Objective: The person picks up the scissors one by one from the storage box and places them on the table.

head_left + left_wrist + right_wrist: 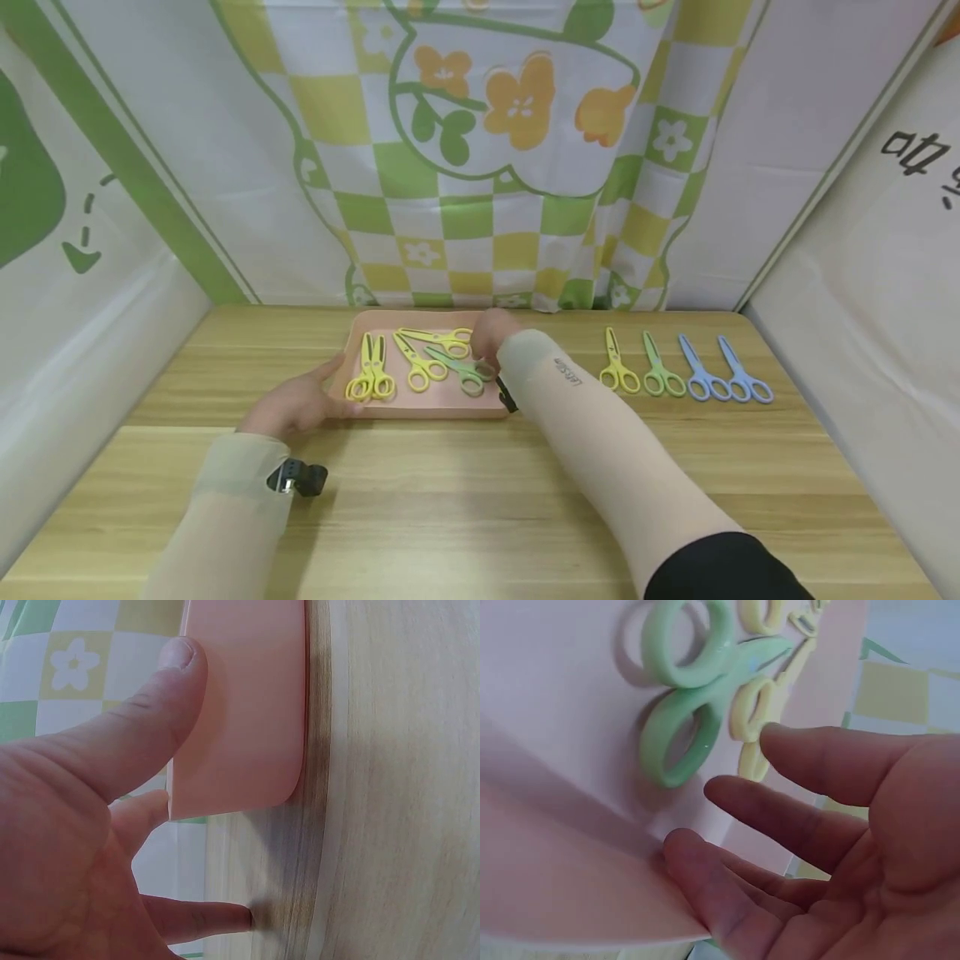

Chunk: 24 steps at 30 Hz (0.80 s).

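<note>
A shallow pink tray (431, 412) stands on the wooden table and holds several scissors. My left hand (300, 400) is at its front left corner, the straight thumb lying along the front wall in the left wrist view and the other fingers spread. Over the tray's right end, my right hand (491, 330) reaches in with loosely bent fingers, nothing between them. Its fingertips are close to green scissors (724, 679) and the back yellow scissors (442, 337). Other yellow scissors (415, 360) lie mid-tray, and two yellow pairs (367, 371) lie side by side at the left.
Right of the tray, a row on the table (465, 508) has yellow scissors (614, 358), green scissors (655, 362) and two blue scissors (696, 367). A checked cloth curtain (480, 225) hangs behind the table, with pale cloth walls at both sides.
</note>
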Each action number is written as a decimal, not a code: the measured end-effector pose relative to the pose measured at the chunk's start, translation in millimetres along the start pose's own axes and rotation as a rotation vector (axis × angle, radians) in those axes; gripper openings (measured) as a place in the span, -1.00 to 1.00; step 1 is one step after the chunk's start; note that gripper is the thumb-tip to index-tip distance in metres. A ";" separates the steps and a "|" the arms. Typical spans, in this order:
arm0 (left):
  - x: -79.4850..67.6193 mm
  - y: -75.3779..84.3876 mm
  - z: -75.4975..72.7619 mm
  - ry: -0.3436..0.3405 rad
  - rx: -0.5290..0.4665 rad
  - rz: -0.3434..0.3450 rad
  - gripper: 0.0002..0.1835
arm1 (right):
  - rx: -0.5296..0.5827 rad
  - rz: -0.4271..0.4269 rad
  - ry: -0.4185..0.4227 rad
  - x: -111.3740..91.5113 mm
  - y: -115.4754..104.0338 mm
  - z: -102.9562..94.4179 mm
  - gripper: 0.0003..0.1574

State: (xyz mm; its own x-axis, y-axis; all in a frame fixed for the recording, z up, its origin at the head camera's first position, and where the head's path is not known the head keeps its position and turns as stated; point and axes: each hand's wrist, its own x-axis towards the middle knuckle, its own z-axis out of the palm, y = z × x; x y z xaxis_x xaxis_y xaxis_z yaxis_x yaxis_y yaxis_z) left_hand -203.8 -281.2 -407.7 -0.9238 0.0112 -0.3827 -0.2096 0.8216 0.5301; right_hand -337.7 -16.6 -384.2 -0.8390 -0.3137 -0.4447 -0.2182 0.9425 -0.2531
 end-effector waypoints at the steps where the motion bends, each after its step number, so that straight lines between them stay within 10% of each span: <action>1: 0.2 -0.2 0.0 0.000 -0.002 -0.002 0.17 | 0.034 0.031 0.033 -0.4 -1.4 1.5 -0.88; 10: 0.6 -0.7 0.7 -0.003 -0.043 -0.013 0.16 | -0.523 -0.071 0.051 -2.4 -8.6 9.9 -0.83; 24: 1.4 -1.1 0.4 -0.002 -0.021 -0.004 0.18 | -0.514 -0.055 -0.023 0.0 -10.7 11.5 -0.86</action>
State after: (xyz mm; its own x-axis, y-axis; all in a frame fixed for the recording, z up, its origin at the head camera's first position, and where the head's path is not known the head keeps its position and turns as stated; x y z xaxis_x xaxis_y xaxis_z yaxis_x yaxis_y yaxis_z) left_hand -204.7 -281.8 -409.1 -0.9223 0.0090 -0.3864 -0.2202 0.8093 0.5445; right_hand -329.7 -28.0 -391.4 -0.8091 -0.3618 -0.4631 -0.4839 0.8573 0.1758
